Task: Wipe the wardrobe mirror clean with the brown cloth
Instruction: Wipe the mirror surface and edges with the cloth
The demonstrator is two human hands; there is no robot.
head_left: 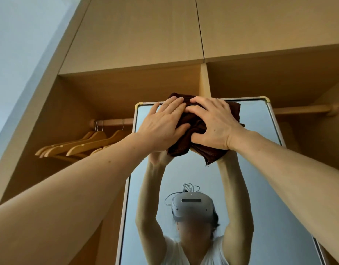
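Observation:
The brown cloth [181, 149] is bunched against the top of the wardrobe mirror [260, 188], just under its upper frame. My left hand [161, 129] lies on the cloth's left side with straight fingers pressing it to the glass and the thumb against a fold. My right hand [214, 125] holds the cloth's right side, with bent fingers on top and the thumb curled into the fabric. A corner of the cloth hangs below my right wrist. The glass reflects my raised arms and a headset.
The mirror stands in front of an open wooden wardrobe. Several wooden hangers [84, 144] hang on the left rail [111, 122]. Another rail [302, 109] runs behind the mirror's right corner. A vertical divider [205, 81] and closed top cabinets sit above.

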